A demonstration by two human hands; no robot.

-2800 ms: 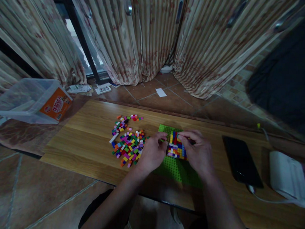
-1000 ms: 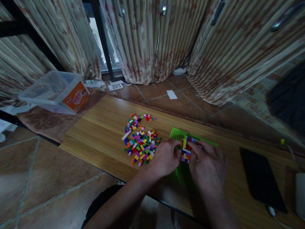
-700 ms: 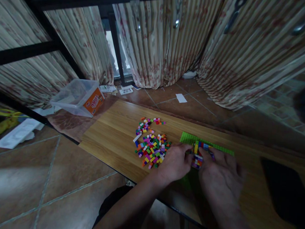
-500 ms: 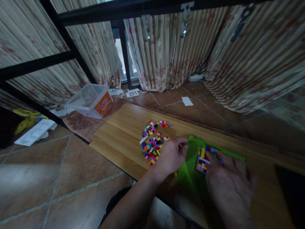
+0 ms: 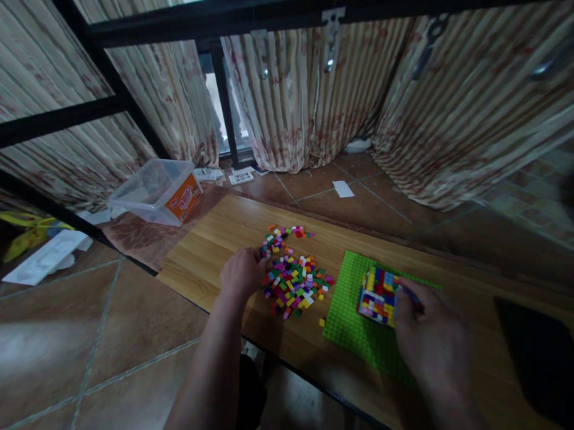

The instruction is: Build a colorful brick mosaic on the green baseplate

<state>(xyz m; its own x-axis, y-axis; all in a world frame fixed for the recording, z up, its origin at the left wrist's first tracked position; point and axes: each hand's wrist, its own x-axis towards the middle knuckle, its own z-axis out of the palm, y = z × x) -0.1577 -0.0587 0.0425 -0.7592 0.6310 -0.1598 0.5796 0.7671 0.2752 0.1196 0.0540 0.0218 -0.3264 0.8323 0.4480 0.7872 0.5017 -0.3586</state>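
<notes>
My left hand [image 5: 242, 273] is at the left edge of a pile of small coloured toy bricks [image 5: 291, 287], its fingers drawn together; what they pinch, if anything, is hidden. On a green studded baseplate [image 5: 343, 305] sits a low block built of many-coloured bricks [image 5: 378, 300], with yellow, red, blue and white among its colours. My right hand [image 5: 428, 333] is closed beside the right side of this build, with a dark bluish-purple brick [image 5: 414, 299] showing between thumb and fingers. A single yellow brick [image 5: 321, 322] lies just left of the baseplate.
The wooden table [image 5: 211, 237] runs across the view. Beyond its left end stands a clear plastic box [image 5: 149, 188] with an orange label. A dark flat object [image 5: 531, 355] lies at the right. White packaging [image 5: 50, 257] is on the tiled floor, and striped curtains hang behind.
My left hand has moved left from beside the baseplate to the far side of the brick pile. My right hand has drawn back slightly, uncovering more of the build. The view has shifted a little.
</notes>
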